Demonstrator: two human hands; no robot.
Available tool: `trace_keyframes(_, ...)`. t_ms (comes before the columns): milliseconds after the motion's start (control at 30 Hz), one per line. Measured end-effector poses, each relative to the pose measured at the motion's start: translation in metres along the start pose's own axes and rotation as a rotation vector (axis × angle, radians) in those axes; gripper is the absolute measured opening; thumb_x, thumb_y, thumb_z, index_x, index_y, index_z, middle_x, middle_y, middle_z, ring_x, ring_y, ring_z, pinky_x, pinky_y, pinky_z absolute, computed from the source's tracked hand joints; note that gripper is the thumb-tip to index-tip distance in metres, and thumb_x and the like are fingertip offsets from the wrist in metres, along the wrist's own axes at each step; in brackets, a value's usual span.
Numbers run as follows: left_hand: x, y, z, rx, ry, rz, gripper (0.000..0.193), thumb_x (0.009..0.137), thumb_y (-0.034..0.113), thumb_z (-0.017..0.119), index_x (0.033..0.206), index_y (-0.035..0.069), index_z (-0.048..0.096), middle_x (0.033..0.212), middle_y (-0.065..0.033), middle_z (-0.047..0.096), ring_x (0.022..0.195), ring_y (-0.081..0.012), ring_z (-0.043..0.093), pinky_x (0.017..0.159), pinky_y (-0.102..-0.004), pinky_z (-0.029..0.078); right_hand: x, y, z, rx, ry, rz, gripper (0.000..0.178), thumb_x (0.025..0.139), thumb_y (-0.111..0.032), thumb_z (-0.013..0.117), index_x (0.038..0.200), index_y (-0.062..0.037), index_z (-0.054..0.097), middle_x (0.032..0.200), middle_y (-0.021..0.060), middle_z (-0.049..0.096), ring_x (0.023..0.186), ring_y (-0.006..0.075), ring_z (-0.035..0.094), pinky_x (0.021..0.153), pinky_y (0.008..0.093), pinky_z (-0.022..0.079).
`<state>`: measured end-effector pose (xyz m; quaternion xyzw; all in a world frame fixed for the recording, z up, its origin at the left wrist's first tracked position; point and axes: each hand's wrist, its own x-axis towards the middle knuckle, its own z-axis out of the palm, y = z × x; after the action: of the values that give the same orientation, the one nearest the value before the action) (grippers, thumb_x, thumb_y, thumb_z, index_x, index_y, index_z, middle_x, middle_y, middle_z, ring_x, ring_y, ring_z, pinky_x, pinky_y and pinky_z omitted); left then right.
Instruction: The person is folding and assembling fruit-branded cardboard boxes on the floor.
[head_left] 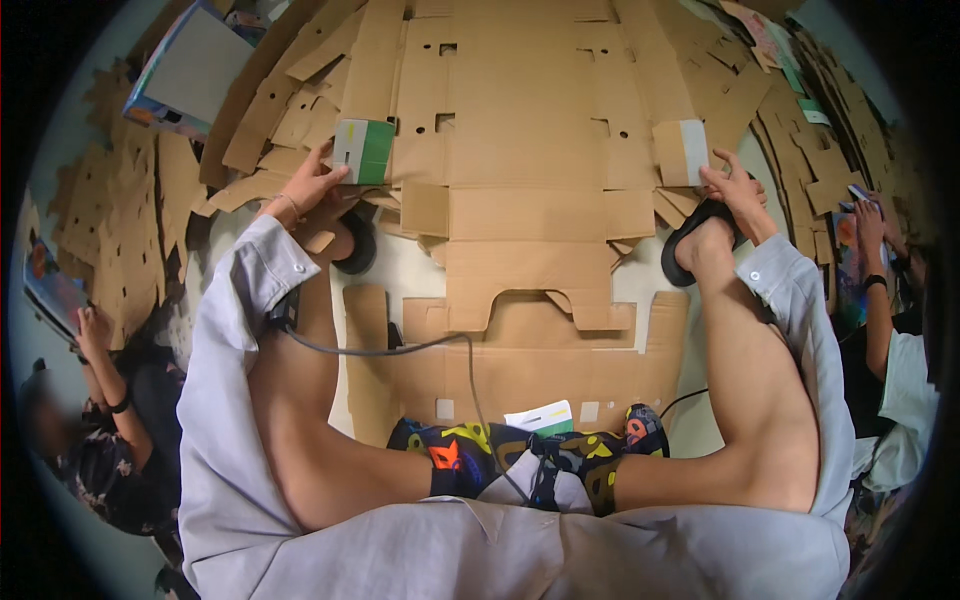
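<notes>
A large brown die-cut cardboard sheet [525, 130] lies flat before me, with slots, small holes and fold-up flaps. My left hand [308, 188] pinches the edge of a side flap with a green and white printed patch [365, 152]. On the opposite side, my right hand [737, 190] has thumb and fingers at the edge of a matching flap with a white strip [693, 152]. Both flaps stick out beside the sheet's near end, which has a notched tab [525, 275].
More cardboard pieces [290, 115] are piled on the left, with stacks [800, 150] on the right. A printed box [185, 70] stands at far left. A black cable [400, 350] crosses my legs. Co-workers' hands hold printed pieces, one at left [92, 330], one at right [868, 225].
</notes>
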<state>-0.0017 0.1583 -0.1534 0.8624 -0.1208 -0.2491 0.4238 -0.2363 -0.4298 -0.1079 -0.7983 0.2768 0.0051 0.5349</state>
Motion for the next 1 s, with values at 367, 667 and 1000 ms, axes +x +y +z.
trace_keyframes(367,-0.010,0.123,0.045,0.493,0.249,0.273,0.037,0.064,0.016,0.061,0.095,-0.005,0.057,0.078,-0.0224,0.061,0.073,-0.0380,0.059,0.070,-0.0422,0.048,0.020,-0.036,0.046,-0.598,-0.105,-0.062,0.045,0.074,-0.026,0.059,0.099,0.0107,0.054,0.088,0.0296,0.059,0.078,0.0320,0.063,0.066,0.0384,0.051)
trace_keyframes(667,-0.045,0.158,0.099,0.974,0.079,0.461,0.022,0.063,0.022,0.059,0.065,0.001,0.060,0.064,-0.0205,0.060,0.064,-0.0388,0.059,0.061,-0.0438,0.049,-0.048,-0.056,0.101,-1.008,-0.215,-0.450,0.043,0.074,-0.021,0.056,0.096,0.0132,0.041,0.074,0.0275,0.059,0.071,0.0408,0.059,0.064,0.0453,0.049)
trace_keyframes(1000,-0.051,0.157,0.136,1.088,-0.142,0.573,0.037,0.067,0.040,0.061,0.065,0.003,0.057,0.063,-0.0150,0.059,0.061,-0.0323,0.059,0.056,-0.0404,0.048,-0.090,-0.063,0.157,-1.681,-0.017,-0.638,0.035,0.074,-0.026,0.055,0.082,0.0082,0.058,0.072,0.0101,0.060,0.066,0.0202,0.062,0.042,0.0292,0.046)
